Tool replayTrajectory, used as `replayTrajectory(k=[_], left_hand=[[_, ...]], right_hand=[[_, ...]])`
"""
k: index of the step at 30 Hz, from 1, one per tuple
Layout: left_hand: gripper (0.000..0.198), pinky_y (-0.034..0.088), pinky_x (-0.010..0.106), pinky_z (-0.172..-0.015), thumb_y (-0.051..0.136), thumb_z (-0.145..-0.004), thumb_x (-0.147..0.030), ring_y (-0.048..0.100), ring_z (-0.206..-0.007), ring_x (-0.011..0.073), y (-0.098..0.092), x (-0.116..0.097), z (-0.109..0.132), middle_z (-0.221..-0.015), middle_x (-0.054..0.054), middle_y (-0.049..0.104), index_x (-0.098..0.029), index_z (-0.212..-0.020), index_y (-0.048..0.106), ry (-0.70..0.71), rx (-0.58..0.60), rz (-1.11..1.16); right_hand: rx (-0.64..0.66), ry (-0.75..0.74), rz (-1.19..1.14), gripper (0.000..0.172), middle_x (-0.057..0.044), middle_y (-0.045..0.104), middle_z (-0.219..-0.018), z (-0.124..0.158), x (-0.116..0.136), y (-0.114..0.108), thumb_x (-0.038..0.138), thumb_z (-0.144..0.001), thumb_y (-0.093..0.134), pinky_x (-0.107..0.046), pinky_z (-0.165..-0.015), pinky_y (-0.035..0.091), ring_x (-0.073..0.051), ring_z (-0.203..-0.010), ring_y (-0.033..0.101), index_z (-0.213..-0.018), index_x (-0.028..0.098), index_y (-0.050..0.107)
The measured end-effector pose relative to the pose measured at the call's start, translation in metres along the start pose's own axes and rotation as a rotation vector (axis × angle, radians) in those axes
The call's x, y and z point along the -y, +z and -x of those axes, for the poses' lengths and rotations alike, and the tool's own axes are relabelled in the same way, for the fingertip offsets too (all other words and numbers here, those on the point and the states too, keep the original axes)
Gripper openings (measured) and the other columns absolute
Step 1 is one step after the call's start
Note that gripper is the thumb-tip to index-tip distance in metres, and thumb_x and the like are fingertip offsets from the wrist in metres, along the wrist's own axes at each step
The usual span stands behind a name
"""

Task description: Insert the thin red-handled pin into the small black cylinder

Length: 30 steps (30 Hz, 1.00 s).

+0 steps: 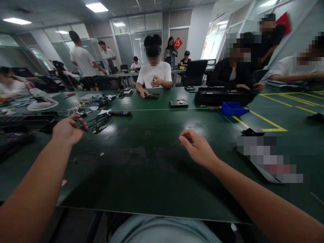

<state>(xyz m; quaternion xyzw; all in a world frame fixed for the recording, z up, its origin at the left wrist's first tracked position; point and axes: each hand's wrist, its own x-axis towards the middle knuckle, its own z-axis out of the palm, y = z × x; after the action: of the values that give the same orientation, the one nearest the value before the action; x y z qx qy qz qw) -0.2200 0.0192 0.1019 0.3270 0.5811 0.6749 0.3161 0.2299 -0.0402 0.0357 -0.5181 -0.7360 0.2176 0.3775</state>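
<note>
My left hand (66,131) is over the left of the green table (141,162), its fingers closed around a small dark object (80,123) whose kind I cannot make out. Just right of that hand lies a coil of black cable (100,123), with a dark pen-shaped tool (122,113) with a red end behind it. Pinched in my right hand (196,147), a thin metal rod (174,143) points left, low over the tabletop; its other end is hidden by the fingers.
Across the table a person (155,72) handles a dark device (151,96). An opened device with a green board (178,103), a long black casing (224,96) and a blue bin (234,109) stand beyond my right hand. Tangled cables and parts (101,98) lie far left.
</note>
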Motion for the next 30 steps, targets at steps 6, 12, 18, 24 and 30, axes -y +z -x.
replayTrajectory(k=[6,12,18,24,30], left_hand=[[0.021,0.043,0.031,-0.067,0.041,-0.062,-0.002,0.050,-0.063,0.0167,0.081,-0.003,0.057,-0.068,0.003,0.050,-0.015,-0.075,0.052,-0.161,0.409,0.229],[0.023,0.045,0.030,-0.070,0.044,-0.056,-0.006,0.053,-0.069,0.0166,0.140,0.022,0.134,-0.072,0.005,0.054,-0.014,-0.071,0.060,-0.121,0.870,0.059],[0.022,0.048,0.034,-0.077,0.044,-0.072,-0.015,0.056,-0.077,0.0192,0.170,0.057,0.178,-0.078,0.004,0.061,-0.017,-0.081,0.063,0.149,1.063,-0.420],[0.027,0.036,0.056,-0.110,0.049,-0.081,-0.016,0.058,-0.106,0.0268,0.170,0.089,0.190,-0.107,0.008,0.064,-0.019,-0.105,0.060,0.494,1.150,-0.796],[0.039,0.034,0.053,-0.115,0.047,-0.082,-0.002,0.056,-0.112,0.0247,0.164,0.106,0.185,-0.116,0.008,0.063,-0.019,-0.116,0.057,0.619,1.149,-0.775]], right_hand=[[0.010,-0.010,-0.005,0.018,-0.005,0.070,-0.087,0.001,0.003,-0.003,0.036,-0.096,0.050,-0.034,-0.071,0.048,-0.021,-0.081,0.066,-0.101,0.021,0.059],[0.002,-0.029,0.001,0.018,-0.005,0.071,-0.089,0.001,0.002,-0.004,0.033,-0.096,0.049,-0.034,-0.071,0.048,-0.021,-0.081,0.066,-0.104,0.021,0.060],[-0.037,-0.068,0.043,0.019,-0.003,0.069,-0.080,0.002,0.002,-0.003,0.036,-0.096,0.051,-0.032,-0.067,0.047,-0.020,-0.075,0.066,-0.097,0.022,0.062],[-0.033,-0.075,0.089,0.021,-0.002,0.070,-0.076,0.002,0.004,-0.003,0.039,-0.095,0.055,-0.031,-0.063,0.045,-0.019,-0.069,0.064,-0.090,0.021,0.065],[-0.096,-0.064,0.020,0.019,-0.002,0.070,-0.076,0.002,0.006,-0.005,0.036,-0.094,0.054,-0.031,-0.066,0.047,-0.018,-0.070,0.065,-0.089,0.021,0.064]])
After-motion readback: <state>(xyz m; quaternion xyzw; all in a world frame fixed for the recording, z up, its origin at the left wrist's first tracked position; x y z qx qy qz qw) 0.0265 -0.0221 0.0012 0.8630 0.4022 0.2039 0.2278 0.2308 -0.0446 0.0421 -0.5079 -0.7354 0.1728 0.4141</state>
